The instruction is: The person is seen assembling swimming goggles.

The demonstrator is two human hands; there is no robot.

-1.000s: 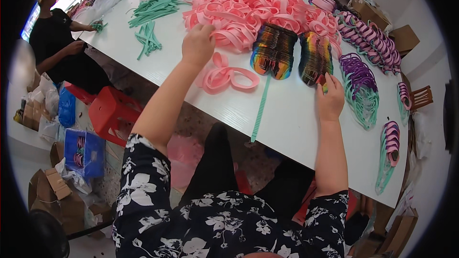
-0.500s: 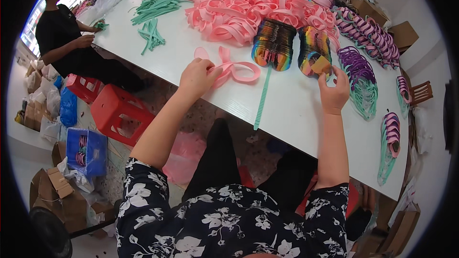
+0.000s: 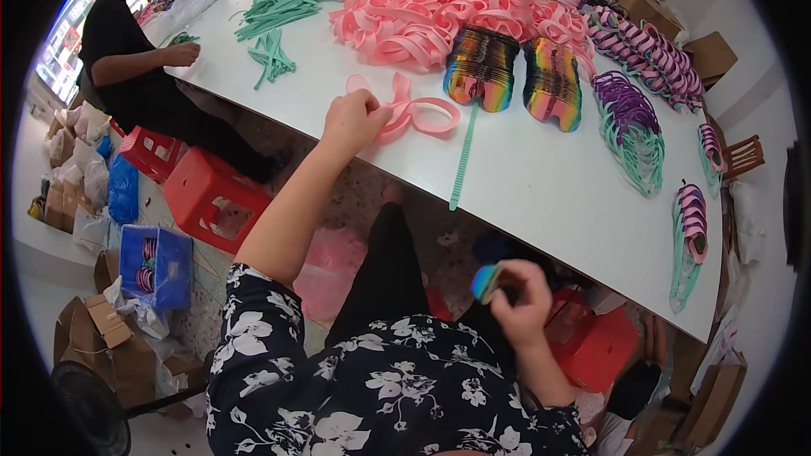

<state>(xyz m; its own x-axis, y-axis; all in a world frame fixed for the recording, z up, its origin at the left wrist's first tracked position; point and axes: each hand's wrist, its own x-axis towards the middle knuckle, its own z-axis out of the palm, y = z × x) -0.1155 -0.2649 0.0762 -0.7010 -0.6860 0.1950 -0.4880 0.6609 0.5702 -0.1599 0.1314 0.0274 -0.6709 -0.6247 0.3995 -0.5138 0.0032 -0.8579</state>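
My left hand (image 3: 351,124) is closed on a pink soft strip (image 3: 433,116) that loops out onto the white table (image 3: 524,181) near its front edge. My right hand (image 3: 519,304) is below the table edge, above my lap, with the fingers pinched round a shiny rainbow-coloured goggle lens (image 3: 484,283). Two upright stacks of such lenses, a left stack (image 3: 481,70) and a right stack (image 3: 553,86), stand before the pink heap. From the left stack a green ribbed strap (image 3: 464,159) runs toward the table edge.
A large heap of pink loops (image 3: 422,8) covers the table's back middle. Green straps (image 3: 279,13) lie left; purple-and-green strap bundles (image 3: 629,131) and strapped goggles (image 3: 691,219) lie right. A co-worker (image 3: 131,59) sits at the left. Red stools (image 3: 211,194) and a blue crate (image 3: 156,266) stand on the floor.
My right hand has taken a lens from the right stack and drawn it down toward my lap. My left hand stays on the pink strip, slightly higher. The co-worker's hands have shifted.
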